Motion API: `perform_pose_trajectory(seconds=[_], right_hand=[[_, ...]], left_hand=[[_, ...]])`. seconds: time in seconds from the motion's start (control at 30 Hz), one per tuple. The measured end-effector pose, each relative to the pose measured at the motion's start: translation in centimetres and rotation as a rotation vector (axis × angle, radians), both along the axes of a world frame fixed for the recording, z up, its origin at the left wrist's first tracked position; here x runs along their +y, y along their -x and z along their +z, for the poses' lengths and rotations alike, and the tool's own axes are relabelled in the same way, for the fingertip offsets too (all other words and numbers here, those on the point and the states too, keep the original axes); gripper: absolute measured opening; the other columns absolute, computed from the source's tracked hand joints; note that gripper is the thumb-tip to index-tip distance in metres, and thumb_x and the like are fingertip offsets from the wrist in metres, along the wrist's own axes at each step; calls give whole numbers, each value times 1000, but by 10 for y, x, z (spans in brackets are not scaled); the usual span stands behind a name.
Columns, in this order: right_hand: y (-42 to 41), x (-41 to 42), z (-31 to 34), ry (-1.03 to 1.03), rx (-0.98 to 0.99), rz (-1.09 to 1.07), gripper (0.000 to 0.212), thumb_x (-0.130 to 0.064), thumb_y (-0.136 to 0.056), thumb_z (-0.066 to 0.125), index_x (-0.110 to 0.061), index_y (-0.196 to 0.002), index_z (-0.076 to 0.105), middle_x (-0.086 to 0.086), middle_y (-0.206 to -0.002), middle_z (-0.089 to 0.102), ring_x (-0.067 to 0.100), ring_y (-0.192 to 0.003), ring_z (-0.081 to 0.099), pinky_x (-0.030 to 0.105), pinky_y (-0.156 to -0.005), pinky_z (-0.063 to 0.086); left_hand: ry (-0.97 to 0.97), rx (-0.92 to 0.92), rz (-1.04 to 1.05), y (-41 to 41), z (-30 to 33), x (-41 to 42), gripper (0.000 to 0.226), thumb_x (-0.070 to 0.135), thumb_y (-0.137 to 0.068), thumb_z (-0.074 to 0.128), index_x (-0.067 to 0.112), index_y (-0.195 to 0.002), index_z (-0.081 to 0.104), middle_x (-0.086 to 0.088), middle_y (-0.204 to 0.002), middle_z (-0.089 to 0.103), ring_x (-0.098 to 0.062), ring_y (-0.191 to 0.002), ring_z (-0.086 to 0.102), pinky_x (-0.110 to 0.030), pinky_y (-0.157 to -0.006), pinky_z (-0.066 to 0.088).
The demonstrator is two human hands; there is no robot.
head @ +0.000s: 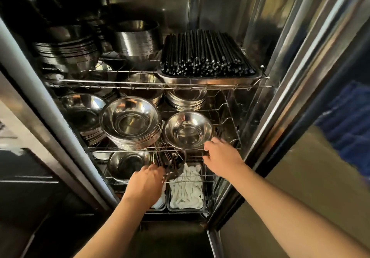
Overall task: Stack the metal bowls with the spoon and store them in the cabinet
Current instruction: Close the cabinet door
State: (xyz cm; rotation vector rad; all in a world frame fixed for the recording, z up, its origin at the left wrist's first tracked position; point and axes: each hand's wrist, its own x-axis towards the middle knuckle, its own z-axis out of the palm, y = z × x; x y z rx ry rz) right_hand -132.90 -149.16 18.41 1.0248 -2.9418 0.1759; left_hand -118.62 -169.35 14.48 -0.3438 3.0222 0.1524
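Note:
A dark metal bowl with spoon handles standing in it rests on the lower wire shelf of the open steel cabinet. My left hand curls over this bowl's left rim. To the bowl's right, my right hand hovers with its fingers spread, just below a small shiny bowl on the middle shelf. A tall stack of bowls stands left of the small one. Another bowl lies left of my left hand.
The top shelf holds a tray of black chopsticks and more bowl stacks. White cloths fill a tray under the lower shelf. The cabinet door stands open at the right, with a door frame on the left.

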Motion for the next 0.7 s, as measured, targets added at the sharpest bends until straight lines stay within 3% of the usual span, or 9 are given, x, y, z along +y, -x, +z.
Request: perform_pose_trajectory(seconds=[0.17, 0.37, 0.53, 0.7], right_hand=[[-88, 46, 16, 26, 23, -137, 13, -30, -93, 58, -21, -103, 61, -1, -106, 60, 22, -103, 57, 36, -73, 49], [-223, 141, 37, 57, 23, -400, 4, -25, -88, 59, -21, -86, 58, -4, -90, 58, 23, -88, 61, 36, -66, 45], [-356, 228, 65, 100, 43, -704, 14, -29, -80, 72, -25, -81, 58, -8, -82, 60, 20, -83, 63, 35, -65, 49], [-446, 289, 82, 196, 115, -874, 23, -15, -70, 85, -25, -77, 64, -11, -76, 59, 14, -68, 61, 36, -61, 54]], left_hand=[[68, 32, -218, -53, 24, 18, 37, 14, -93, 53, 28, -127, 55, 4, -128, 62, -19, -119, 57, -35, -89, 54], [85, 192, -473, -104, 59, 76, 34, 22, -92, 52, 30, -124, 58, 5, -127, 61, -20, -118, 58, -35, -88, 51], [41, 329, -732, -137, 104, 158, 26, 27, -92, 51, 28, -118, 59, 6, -120, 61, -19, -116, 57, -36, -89, 48], [25, 489, -983, -165, 148, 249, 26, 29, -96, 47, 26, -119, 58, 4, -118, 59, -22, -114, 54, -37, -91, 48]])
